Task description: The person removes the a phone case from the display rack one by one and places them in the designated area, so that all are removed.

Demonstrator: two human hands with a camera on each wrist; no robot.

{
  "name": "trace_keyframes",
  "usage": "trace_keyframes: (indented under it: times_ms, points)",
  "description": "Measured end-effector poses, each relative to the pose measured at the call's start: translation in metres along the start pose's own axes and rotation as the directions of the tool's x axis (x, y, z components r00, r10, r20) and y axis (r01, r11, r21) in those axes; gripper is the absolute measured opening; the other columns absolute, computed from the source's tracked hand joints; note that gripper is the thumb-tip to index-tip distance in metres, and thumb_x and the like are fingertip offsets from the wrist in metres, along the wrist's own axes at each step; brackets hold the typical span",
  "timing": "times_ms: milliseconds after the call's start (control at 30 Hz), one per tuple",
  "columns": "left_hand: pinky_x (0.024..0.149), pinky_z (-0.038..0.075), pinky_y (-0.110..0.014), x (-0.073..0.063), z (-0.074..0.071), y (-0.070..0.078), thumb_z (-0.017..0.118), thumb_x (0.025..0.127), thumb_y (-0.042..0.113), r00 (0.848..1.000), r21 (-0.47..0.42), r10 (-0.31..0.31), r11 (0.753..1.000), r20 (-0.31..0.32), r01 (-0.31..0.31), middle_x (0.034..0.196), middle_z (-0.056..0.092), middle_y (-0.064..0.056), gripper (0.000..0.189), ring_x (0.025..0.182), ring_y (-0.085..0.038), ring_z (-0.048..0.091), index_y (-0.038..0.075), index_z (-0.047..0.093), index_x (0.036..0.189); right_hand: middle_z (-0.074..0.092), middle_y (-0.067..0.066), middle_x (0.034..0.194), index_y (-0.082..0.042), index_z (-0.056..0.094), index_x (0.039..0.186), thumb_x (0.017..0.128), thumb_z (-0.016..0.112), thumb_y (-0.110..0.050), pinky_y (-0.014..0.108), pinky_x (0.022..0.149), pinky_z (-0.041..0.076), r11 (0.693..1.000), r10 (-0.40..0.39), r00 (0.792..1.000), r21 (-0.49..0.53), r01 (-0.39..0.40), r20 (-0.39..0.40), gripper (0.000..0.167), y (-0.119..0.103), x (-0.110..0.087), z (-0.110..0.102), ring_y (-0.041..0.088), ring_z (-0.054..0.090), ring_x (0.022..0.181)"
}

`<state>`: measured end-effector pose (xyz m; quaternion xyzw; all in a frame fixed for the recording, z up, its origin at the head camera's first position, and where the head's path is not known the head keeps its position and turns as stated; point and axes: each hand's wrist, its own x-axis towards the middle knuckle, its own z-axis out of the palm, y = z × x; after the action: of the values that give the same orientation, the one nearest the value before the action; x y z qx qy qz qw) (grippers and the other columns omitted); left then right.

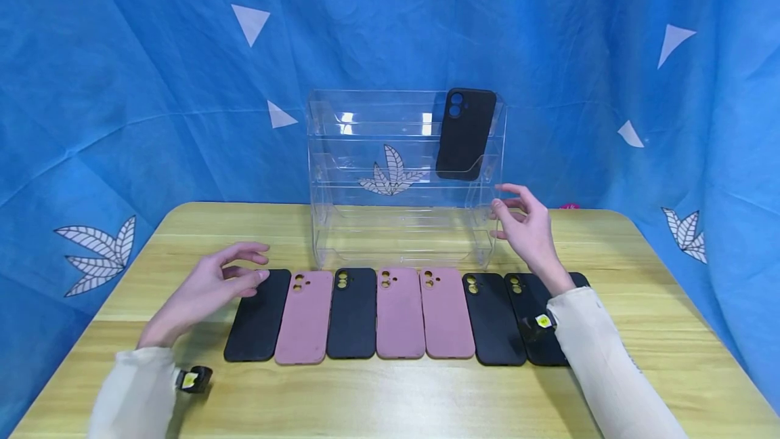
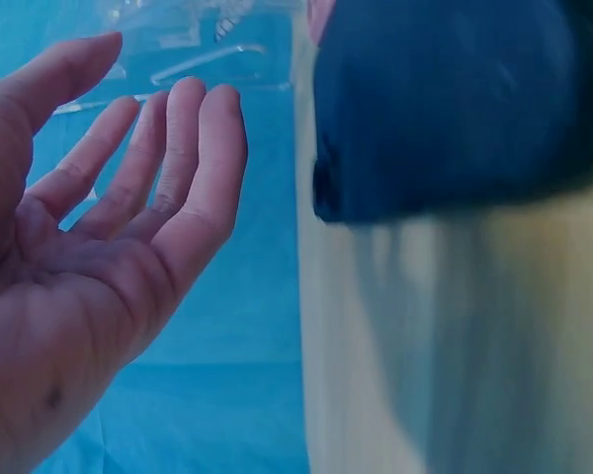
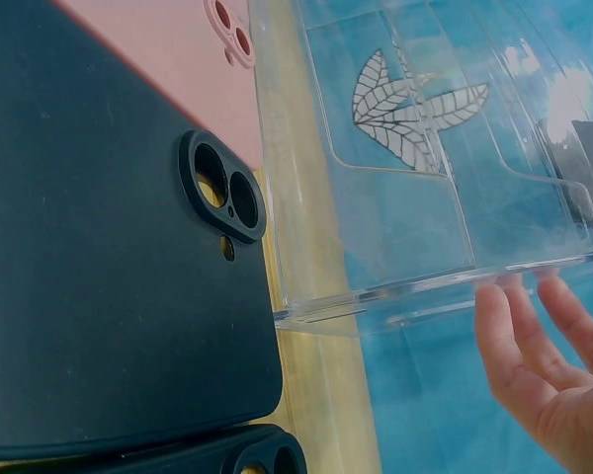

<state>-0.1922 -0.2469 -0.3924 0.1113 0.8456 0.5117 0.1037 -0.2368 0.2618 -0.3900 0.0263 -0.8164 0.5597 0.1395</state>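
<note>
My left hand (image 1: pixel 213 290) hovers over the top of the leftmost black phone case (image 1: pixel 258 320), its fingers loosely bent and the palm bare in the left wrist view. My right hand (image 1: pixel 529 225) is beside the right wall of a clear acrylic display rack (image 1: pixel 396 215). Its fingers (image 3: pixel 563 346) are at the rack's edge in the right wrist view; whether they touch it I cannot tell. One black phone case (image 1: pixel 466 134) leans upright in the rack's upper right part. A black phone case (image 1: pixel 539 310) lies partly hidden under the right forearm.
Between the end cases runs a row of pink and black ones, among them a pink phone case (image 1: pixel 305 320) and a black phone case (image 1: pixel 352 314). They lie on a wooden table (image 1: pixel 378 398) in front of the rack. A blue curtain (image 1: pixel 183 73) hangs behind.
</note>
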Motion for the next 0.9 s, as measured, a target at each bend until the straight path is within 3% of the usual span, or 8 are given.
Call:
trace_keyframes:
  times_ms: [167,400,467,600,733,900]
  points:
    - [0.084,0.064,-0.03,0.008,0.008,0.014,0.067,0.1,0.031,0.999,0.004,0.038,0.999,-0.017,-0.037,0.138,0.055,-0.022,0.053,0.113,-0.026,0.071,0.013,0.049,0.147,0.06,0.023,0.125,-0.01,0.051,0.146,0.106,0.056,-0.029,0.025,0.067,0.063,1.0,0.003,1.0,0.009,-0.003,0.002,0.045,0.0,-0.001,-0.001,-0.001,0.07,0.089]
    - [0.085,0.064,-0.031,0.021,0.021,0.035,0.067,0.1,0.032,0.994,-0.002,0.099,0.995,-0.043,-0.099,0.135,0.058,-0.018,0.05,0.104,-0.007,0.071,0.015,0.051,0.145,0.06,0.021,0.125,-0.011,0.052,0.146,0.106,0.056,-0.028,0.026,0.067,0.064,1.0,0.006,1.0,0.007,-0.006,0.001,0.044,0.0,-0.001,-0.002,-0.001,0.07,0.089]
    - [0.086,0.064,-0.033,0.025,0.025,0.041,0.068,0.1,0.032,0.993,-0.016,0.109,0.994,-0.044,-0.11,0.135,0.058,-0.017,0.05,0.105,-0.008,0.071,0.016,0.052,0.145,0.06,0.021,0.124,-0.011,0.052,0.146,0.106,0.056,-0.028,0.026,0.067,0.064,1.0,0.005,1.0,0.005,-0.005,0.001,0.044,0.0,-0.001,-0.002,0.0,0.07,0.089]
    - [0.087,0.064,-0.037,0.033,0.032,0.054,0.068,0.099,0.031,0.99,-0.048,0.132,0.99,-0.042,-0.134,0.135,0.058,-0.016,0.052,0.111,-0.02,0.07,0.014,0.052,0.146,0.06,0.02,0.123,-0.009,0.051,0.146,0.106,0.056,-0.029,0.026,0.067,0.064,1.0,0.002,1.0,0.008,-0.002,0.002,0.045,-0.001,-0.001,-0.001,0.001,0.071,0.09]
    - [0.085,0.064,-0.033,0.041,0.038,0.065,0.068,0.1,0.03,0.986,-0.065,0.164,0.984,-0.038,-0.166,0.135,0.059,-0.016,0.049,0.117,-0.033,0.067,0.016,0.053,0.145,0.061,0.021,0.124,-0.008,0.051,0.146,0.106,0.056,-0.028,0.026,0.067,0.064,1.0,0.002,1.0,0.008,-0.002,0.003,0.045,-0.001,0.0,-0.001,0.003,0.071,0.091]
    - [0.086,0.064,-0.039,0.05,0.046,0.076,0.067,0.1,0.03,0.978,-0.059,0.207,0.976,-0.039,-0.209,0.134,0.06,-0.013,0.045,0.115,-0.03,0.068,0.022,0.055,0.143,0.061,0.021,0.124,-0.01,0.052,0.145,0.106,0.056,-0.029,0.026,0.067,0.064,1.0,0.002,1.0,0.002,-0.002,0.005,0.044,-0.002,0.0,-0.001,0.004,0.072,0.091]
